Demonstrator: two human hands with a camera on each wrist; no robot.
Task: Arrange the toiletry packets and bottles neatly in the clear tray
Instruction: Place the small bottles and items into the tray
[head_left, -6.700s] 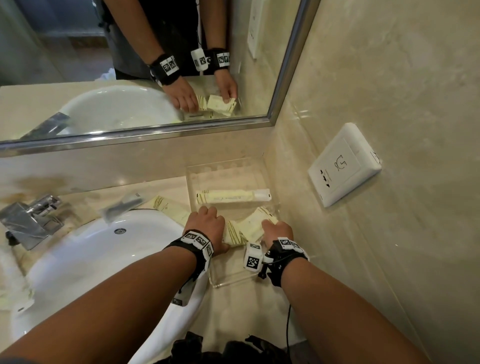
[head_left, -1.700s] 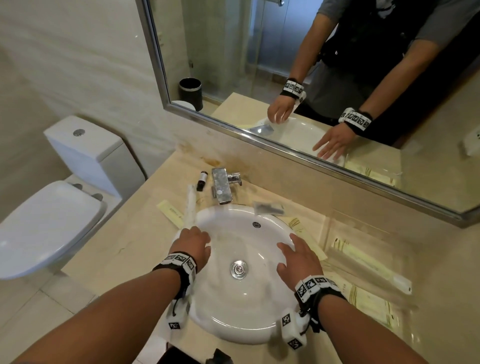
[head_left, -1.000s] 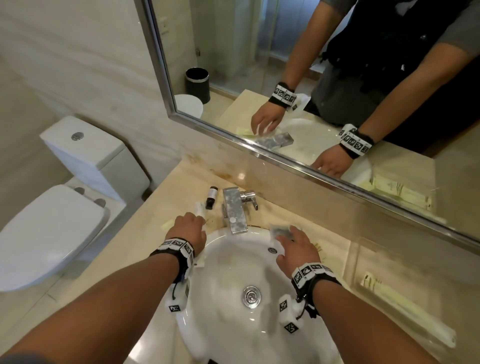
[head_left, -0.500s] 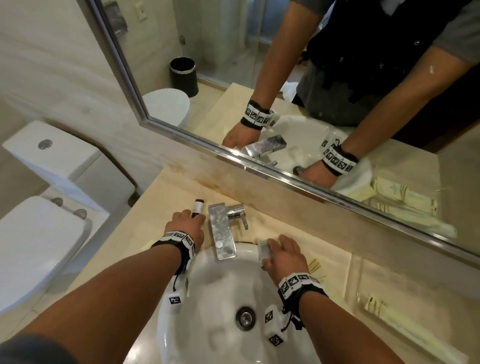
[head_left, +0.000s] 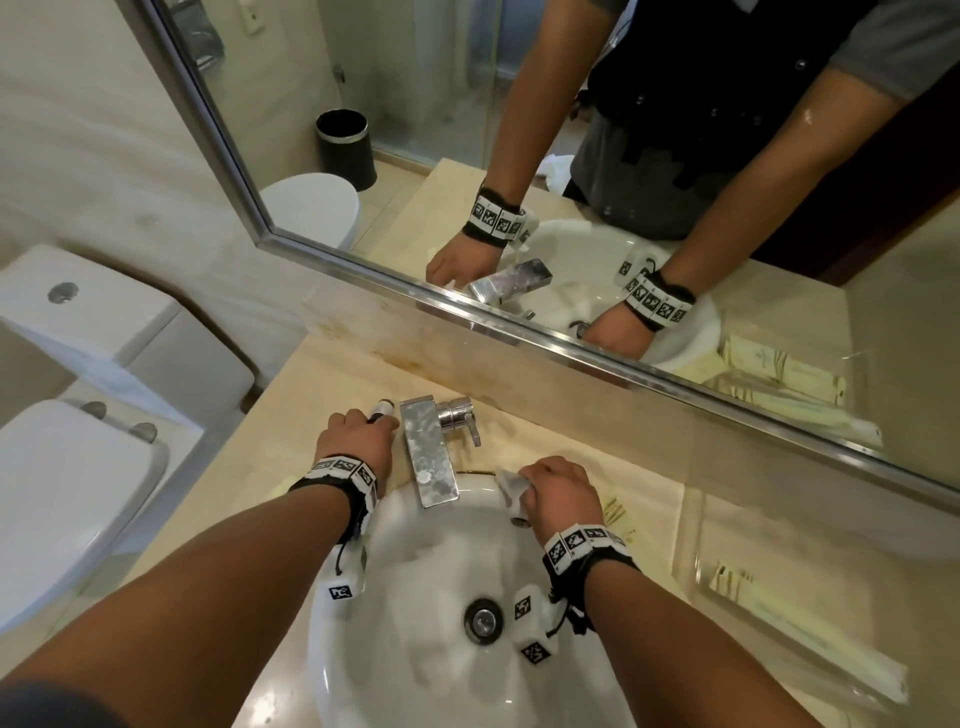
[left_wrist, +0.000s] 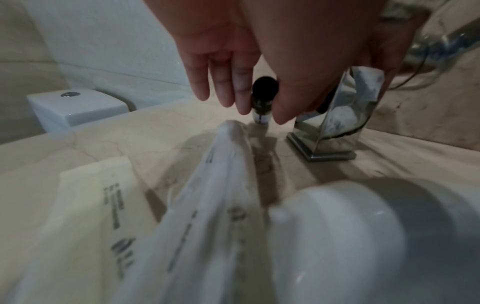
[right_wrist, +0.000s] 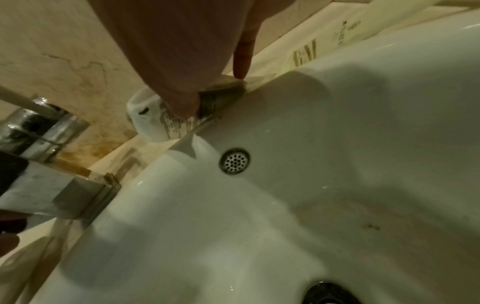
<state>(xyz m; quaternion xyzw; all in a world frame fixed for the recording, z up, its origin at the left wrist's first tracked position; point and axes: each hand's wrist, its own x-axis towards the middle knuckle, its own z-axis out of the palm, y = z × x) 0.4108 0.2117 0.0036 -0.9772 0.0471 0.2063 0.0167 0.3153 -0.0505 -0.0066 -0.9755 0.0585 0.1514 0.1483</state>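
A small dark bottle (head_left: 381, 408) with a white end sits on the counter just left of the tap. My left hand (head_left: 358, 441) is over it. In the left wrist view the thumb and fingers (left_wrist: 241, 98) pinch the small bottle (left_wrist: 261, 102) from both sides. My right hand (head_left: 558, 493) grips a crumpled white packet (head_left: 509, 486) on the basin's back rim; the same white packet (right_wrist: 155, 123) shows under the thumb in the right wrist view. The clear tray (head_left: 696, 561) stands at the right with a long cream packet (head_left: 810, 623) in it.
A chrome tap (head_left: 428, 457) stands between my hands, behind the white basin (head_left: 415, 597). A long white packet (left_wrist: 213, 185) and a flat cream packet (left_wrist: 85, 195) lie left of the basin; another cream packet (head_left: 618, 512) lies right of it. A toilet (head_left: 67, 467) is at the far left.
My left hand has moved forward onto the small bottle beside the tap. My right hand has curled round the white packet on the basin rim. The view has shifted closer.
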